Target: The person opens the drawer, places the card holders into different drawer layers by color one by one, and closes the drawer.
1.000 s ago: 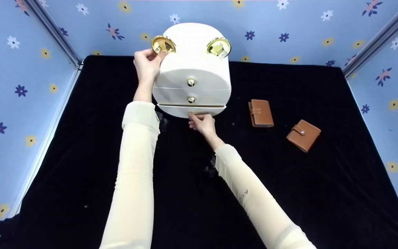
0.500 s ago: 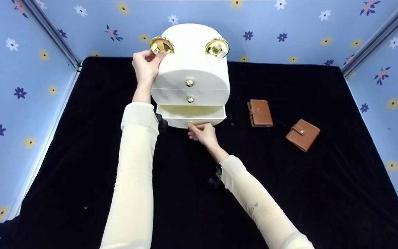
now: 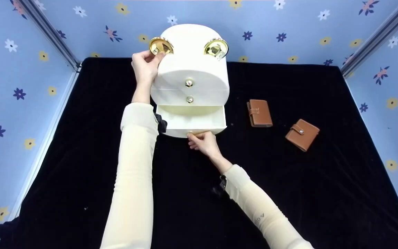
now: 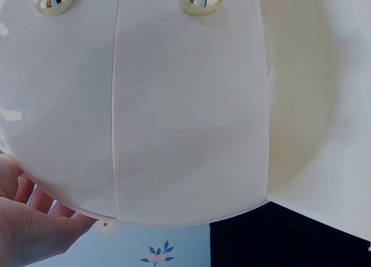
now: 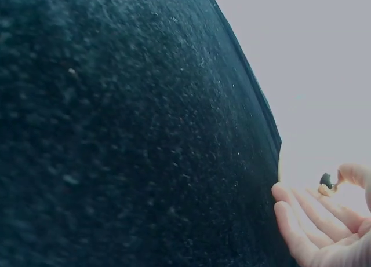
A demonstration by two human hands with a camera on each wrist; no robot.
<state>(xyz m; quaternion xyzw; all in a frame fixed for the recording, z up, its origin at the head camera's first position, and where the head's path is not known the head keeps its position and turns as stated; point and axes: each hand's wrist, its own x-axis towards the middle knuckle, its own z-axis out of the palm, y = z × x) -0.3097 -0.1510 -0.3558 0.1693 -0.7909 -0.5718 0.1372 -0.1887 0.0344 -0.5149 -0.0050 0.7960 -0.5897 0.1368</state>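
A white drawer box (image 3: 192,62) with a rounded top and gold knobs stands at the back of the black cloth. My left hand (image 3: 146,67) grips its upper left side, thumb at the lower rim of the round gold ear (image 3: 160,45). In the left wrist view, the fingers of the left hand (image 4: 37,218) curl at the side of the box. The bottom drawer (image 3: 192,121) is pulled well out, its pale inside bare. My right hand (image 3: 204,142) pinches the small gold knob (image 5: 326,182) on that drawer's front.
Two brown leather wallets with strap closures lie right of the box: one wallet (image 3: 260,113) nearer, the other wallet (image 3: 302,135) tilted farther right. Blue flowered panels (image 3: 288,31) rise behind and at both sides of the black cloth (image 3: 185,207).
The bottom drawer has slid out toward me from barely ajar, the right hand moving back with its knob. The left hand keeps its hold on the box, and the wallets stay put.
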